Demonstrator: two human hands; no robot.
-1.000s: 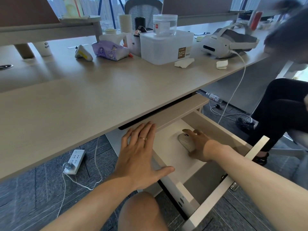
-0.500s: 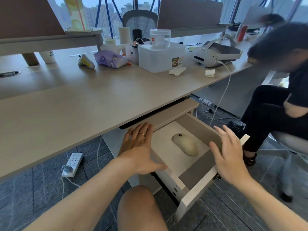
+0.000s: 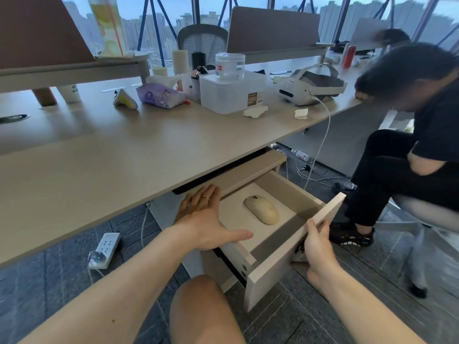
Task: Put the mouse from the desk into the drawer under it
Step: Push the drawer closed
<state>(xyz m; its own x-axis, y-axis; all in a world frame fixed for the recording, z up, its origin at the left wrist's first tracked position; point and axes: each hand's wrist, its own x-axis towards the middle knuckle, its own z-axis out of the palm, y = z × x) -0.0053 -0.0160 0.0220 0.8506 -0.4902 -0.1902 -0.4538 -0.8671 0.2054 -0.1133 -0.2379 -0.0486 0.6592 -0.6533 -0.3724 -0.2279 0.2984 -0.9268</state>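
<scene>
**Mouse lies in the open drawer**

Head view: the mouse point(image 3: 262, 209) rests alone on the floor of the drawer point(image 3: 285, 263) under the tabletop point(image 3: 119, 155). The left hand point(image 3: 206, 219) lies flat and spread on the drawer's side, likely steadying it. The right hand point(image 3: 319, 247) grips the front panel, probably to push it shut.

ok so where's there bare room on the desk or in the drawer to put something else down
The near half of the desk is bare, in front of the tissue pack and plastic box. The back, from there to the headset, is crowded. In the drawer, the floor around the mouse is free.
</scene>
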